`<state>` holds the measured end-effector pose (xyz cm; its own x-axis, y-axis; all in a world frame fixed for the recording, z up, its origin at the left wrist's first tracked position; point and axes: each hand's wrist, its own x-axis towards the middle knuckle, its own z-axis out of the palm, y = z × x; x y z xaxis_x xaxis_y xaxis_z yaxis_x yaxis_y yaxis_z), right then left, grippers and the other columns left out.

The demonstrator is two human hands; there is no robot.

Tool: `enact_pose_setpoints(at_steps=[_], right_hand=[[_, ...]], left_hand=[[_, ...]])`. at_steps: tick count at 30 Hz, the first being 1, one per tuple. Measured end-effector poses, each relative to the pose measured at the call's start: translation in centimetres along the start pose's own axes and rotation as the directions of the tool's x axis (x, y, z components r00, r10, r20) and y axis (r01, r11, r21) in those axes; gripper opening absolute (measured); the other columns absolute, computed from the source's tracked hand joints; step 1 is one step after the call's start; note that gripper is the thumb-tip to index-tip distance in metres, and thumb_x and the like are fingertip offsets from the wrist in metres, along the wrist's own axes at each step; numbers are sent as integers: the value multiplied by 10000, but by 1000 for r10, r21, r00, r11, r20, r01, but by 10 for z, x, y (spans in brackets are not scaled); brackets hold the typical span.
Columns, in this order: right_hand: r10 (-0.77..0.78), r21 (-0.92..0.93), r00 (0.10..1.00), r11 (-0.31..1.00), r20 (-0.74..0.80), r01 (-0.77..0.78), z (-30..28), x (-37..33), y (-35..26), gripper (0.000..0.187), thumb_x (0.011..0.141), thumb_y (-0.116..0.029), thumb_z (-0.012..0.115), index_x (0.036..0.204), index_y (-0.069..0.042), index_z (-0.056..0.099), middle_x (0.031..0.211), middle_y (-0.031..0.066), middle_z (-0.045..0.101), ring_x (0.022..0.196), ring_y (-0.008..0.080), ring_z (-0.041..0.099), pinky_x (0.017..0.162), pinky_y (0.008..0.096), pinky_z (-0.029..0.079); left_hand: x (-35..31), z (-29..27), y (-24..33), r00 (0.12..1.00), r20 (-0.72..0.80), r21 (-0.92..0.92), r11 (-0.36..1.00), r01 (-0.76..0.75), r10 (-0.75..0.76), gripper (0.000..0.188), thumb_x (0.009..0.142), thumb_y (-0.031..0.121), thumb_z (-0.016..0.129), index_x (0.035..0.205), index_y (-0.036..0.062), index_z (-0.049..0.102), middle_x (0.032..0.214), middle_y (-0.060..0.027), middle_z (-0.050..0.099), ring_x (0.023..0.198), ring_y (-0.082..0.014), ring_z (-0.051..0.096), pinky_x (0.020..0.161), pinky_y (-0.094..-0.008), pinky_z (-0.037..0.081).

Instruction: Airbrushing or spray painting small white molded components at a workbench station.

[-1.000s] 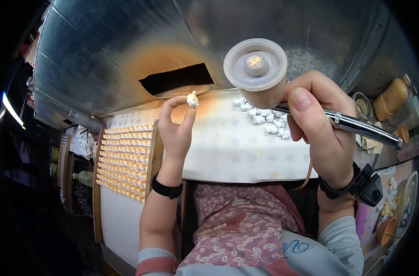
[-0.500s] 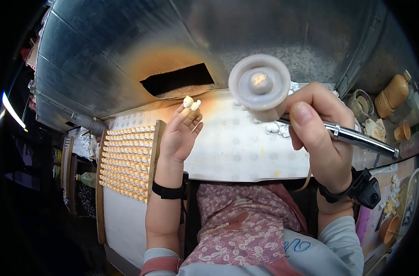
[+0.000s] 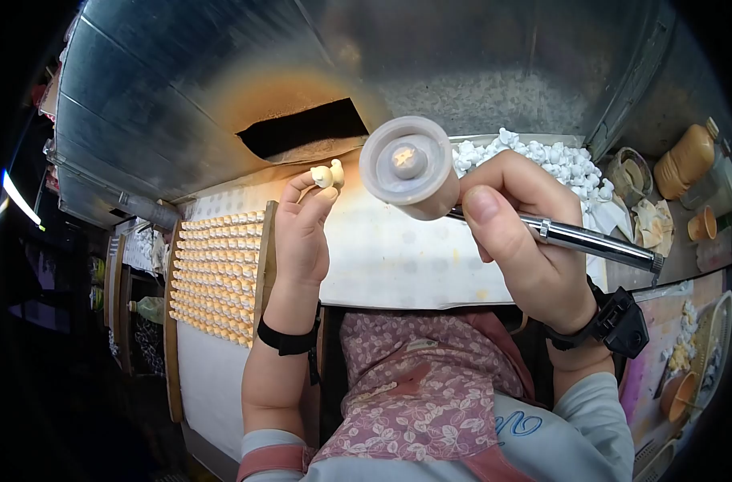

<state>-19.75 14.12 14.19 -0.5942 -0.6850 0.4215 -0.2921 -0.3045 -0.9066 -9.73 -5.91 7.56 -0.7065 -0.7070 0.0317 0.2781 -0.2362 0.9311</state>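
My left hand (image 3: 300,241) pinches a small cream-coloured animal figurine (image 3: 324,176) between thumb and fingers, holding it up in front of a dark slot. In my right hand (image 3: 534,253) is a chrome airbrush (image 3: 595,242), its handle pointing right. A round translucent paint cup (image 3: 406,167) on the airbrush faces up and hides the front end and nozzle. Cup and figurine are a short gap apart. Whether paint is spraying cannot be made out.
Rows of orange-tinted figurines (image 3: 221,277) stand on a wood-edged board at left. White figurines (image 3: 534,163) lie heaped behind my right hand. A metal wall (image 3: 462,64) has a slot (image 3: 301,135) ringed by orange overspray. A tan bottle (image 3: 687,161) and small orange cup (image 3: 701,224) stand at right.
My right hand has brought the airbrush left, closer to the figurine, uncovering more of the white heap. The figurine has turned in my left fingers, and that hand has shifted slightly left.
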Motion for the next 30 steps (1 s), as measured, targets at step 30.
enact_pose_setpoints(at_steps=[30], right_hand=[[-3,-163,998,987,-56,-7,7,6,23,234,821,-189,513,735,28,525,550,-2,457,506,32,399,440,202,300]], left_hand=[[-15,2,-12,743,205,875,222,-431,637,220,686,64,604,891,49,528,855,-33,528,842,-169,458,809,-290,326]])
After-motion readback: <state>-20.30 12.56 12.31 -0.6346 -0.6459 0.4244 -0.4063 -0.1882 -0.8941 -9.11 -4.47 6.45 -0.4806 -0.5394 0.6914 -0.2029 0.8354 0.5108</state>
